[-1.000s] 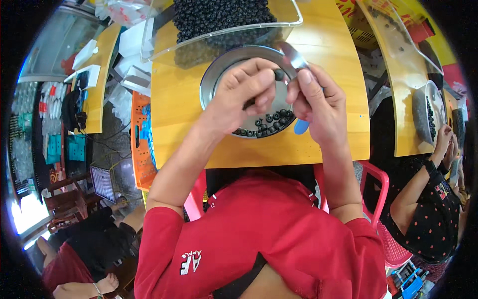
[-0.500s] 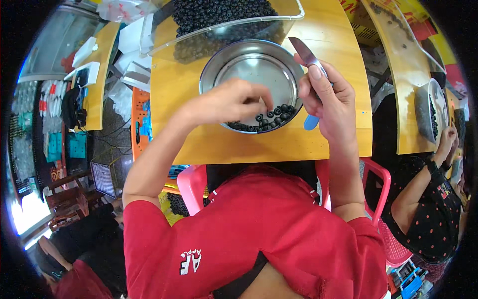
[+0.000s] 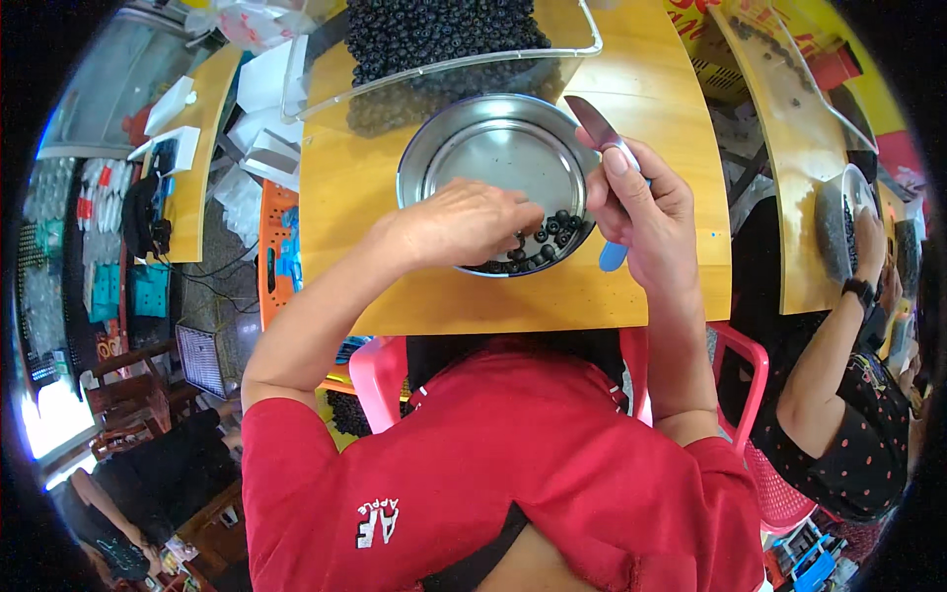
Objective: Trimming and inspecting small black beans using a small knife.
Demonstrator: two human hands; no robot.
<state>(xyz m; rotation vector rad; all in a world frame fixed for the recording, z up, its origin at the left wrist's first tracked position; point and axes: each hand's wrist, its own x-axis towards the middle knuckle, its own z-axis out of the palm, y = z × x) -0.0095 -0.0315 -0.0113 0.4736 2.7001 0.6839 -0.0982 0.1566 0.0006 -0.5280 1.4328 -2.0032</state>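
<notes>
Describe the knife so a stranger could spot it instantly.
Find the middle yellow table, then the round metal bowl on it. At the bowl's right side, the right hand holds the knife. Its blue handle and slim metal blade set it apart from the small black pieces.

1. We mark the bowl (image 3: pixel 505 163) as metal, smooth and shiny inside;
2. knife (image 3: pixel 596 125): we see a glossy metal blade; blue handle (image 3: pixel 614 258) looks smooth plastic;
3. tub (image 3: pixel 577 50): clear, glossy plastic;
4. dark round pieces (image 3: pixel 548 253): smooth, faint sheen, material we can't tell;
5. table (image 3: pixel 651 69): yellowish wood, smooth, semi-gloss;
6. shirt (image 3: pixel 552 424): red cloth, matt, softly creased;
7. chair (image 3: pixel 383 377): smooth pink plastic; crate (image 3: pixel 271 261): orange plastic.
</notes>
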